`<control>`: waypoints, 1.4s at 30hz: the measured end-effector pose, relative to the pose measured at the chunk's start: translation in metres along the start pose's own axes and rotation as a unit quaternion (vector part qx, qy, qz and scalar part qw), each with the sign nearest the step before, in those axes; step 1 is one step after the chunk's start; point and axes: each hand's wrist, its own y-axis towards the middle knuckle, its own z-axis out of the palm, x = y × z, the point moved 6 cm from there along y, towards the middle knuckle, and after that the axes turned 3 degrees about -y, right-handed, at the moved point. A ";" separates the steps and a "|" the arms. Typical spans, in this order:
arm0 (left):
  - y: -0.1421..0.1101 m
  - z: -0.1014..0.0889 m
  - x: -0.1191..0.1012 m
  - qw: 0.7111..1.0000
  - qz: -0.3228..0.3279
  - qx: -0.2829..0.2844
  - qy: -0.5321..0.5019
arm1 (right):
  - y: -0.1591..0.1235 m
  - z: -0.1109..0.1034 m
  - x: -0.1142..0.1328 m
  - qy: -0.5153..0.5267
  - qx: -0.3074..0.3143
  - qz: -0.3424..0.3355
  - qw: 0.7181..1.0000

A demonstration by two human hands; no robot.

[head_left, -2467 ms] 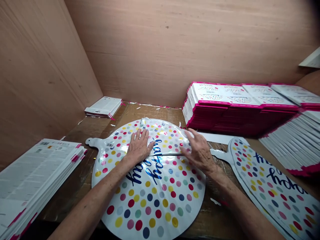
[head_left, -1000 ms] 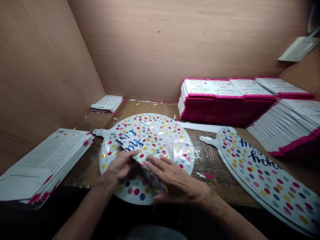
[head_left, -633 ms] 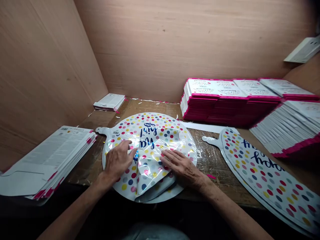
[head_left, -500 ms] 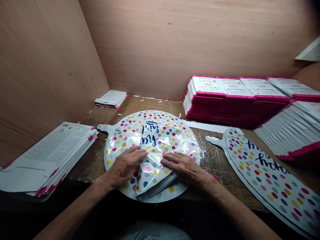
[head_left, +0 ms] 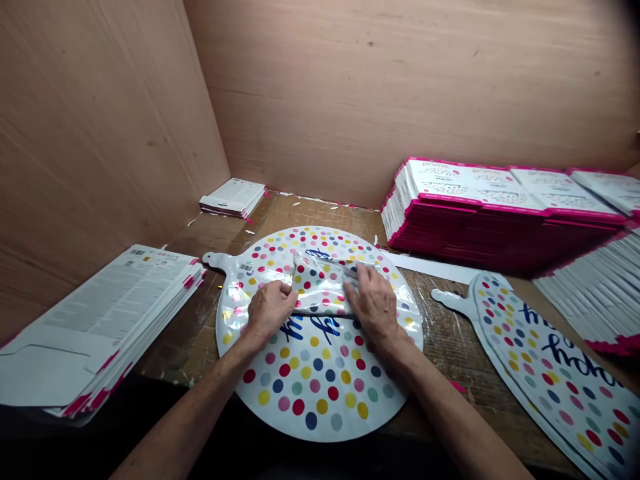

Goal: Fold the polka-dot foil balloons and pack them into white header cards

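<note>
A white foil balloon with coloured dots, folded into a narrow strip point(head_left: 323, 288), lies across a round, flat dotted foil balloon point(head_left: 320, 393) with blue lettering. At the strip's left end my left hand point(head_left: 270, 310) is closed, thumb and forefinger pinching its edge. My right hand point(head_left: 375, 303) grips the right end, with bent fingers over the top and the thumb near the front. The flat balloon's neck point(head_left: 217, 262) points left. More flat dotted balloons point(head_left: 555, 373) lie overlapped on the right, beyond my right forearm.
Printed white card sleeves with pink edges point(head_left: 100, 320) are stacked at the left; a smaller stack point(head_left: 233, 197) sits in the back corner. Rows of pink-and-white packs point(head_left: 470, 213) stand at the back right. Wooden panels point(head_left: 350, 87) enclose the cardboard-covered table point(head_left: 175, 333).
The top balloon has gone from a loose, wide fold to a narrow strip farther back, uncovering the front of the balloon below. My hands have changed from lying flat to gripping its ends.
</note>
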 end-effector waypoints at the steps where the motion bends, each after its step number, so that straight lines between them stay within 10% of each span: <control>1: 0.004 0.000 0.000 1.000 -0.001 0.001 -0.001 | -0.007 -0.007 0.016 -0.008 -0.038 -0.062 0.997; 4: 0.011 0.002 0.001 1.000 0.001 0.004 0.002 | -0.026 -0.007 0.069 -0.027 -0.041 -0.219 0.974; 9: -0.004 -0.011 -0.007 0.999 0.028 -0.016 0.035 | -0.021 0.023 0.105 -0.109 0.108 -0.229 0.961; 13: -0.026 -0.040 -0.032 0.960 0.259 -0.088 0.058 | -0.044 0.005 0.091 -0.054 0.107 -0.367 0.922; 16: -0.039 -0.026 -0.038 0.872 0.476 0.050 0.099 | -0.070 -0.015 0.064 0.001 0.127 -0.438 0.890; 20: -0.032 -0.005 -0.020 0.824 0.513 0.179 0.157 | -0.084 -0.022 0.033 0.064 0.181 -0.471 0.861; 23: -0.026 -0.004 -0.018 0.838 0.482 0.203 0.153 | -0.072 -0.017 0.015 0.223 0.201 -0.382 0.874; 29: -0.010 0.000 -0.033 0.935 0.323 0.129 0.073 | -0.032 0.009 -0.030 0.351 0.064 0.085 0.930; 35: -0.010 0.022 -0.043 0.957 0.221 -0.032 0.185 | -0.007 0.004 -0.026 0.023 0.065 0.135 0.988; 42: 0.000 0.022 -0.050 0.959 0.129 -0.026 0.249 | 0.016 0.015 -0.021 -0.101 0.146 0.154 0.972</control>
